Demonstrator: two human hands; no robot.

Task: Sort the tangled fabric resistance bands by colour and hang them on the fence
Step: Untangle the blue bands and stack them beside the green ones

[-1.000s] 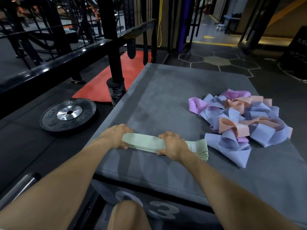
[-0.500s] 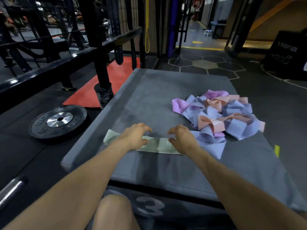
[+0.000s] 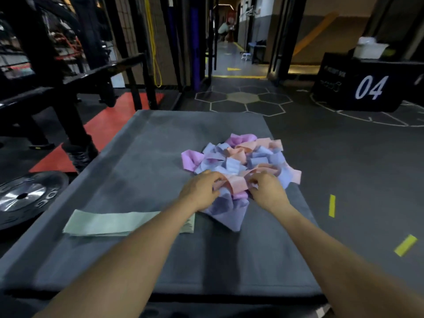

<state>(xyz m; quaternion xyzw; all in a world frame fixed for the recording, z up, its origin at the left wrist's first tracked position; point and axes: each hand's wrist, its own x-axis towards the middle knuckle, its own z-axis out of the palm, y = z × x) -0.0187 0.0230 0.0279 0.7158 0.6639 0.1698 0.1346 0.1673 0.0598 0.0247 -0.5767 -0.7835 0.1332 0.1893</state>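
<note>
A flat stack of green bands (image 3: pixel 110 222) is lying nearest, on the front-left part of the grey mat (image 3: pixel 142 157), partly crossed by the left forearm. Just beyond, the tangled pile of bands (image 3: pixel 241 161), w/ blue, peach & pink mixed, is being worked at its near edge. A peach band (image 3: pixel 237 182) is being pinched by the left hand (image 3: pixel 202 191) w/ curled fingers, & by the right hand (image 3: pixel 267 191), also curled on it. A weight plate (image 3: pixel 23 198) is resting on the floor left of the mat. Further back, the black fence (image 3: pixel 98 72) is standing at left; a box marked 04 (image 3: pixel 367 86) at far right.
</note>
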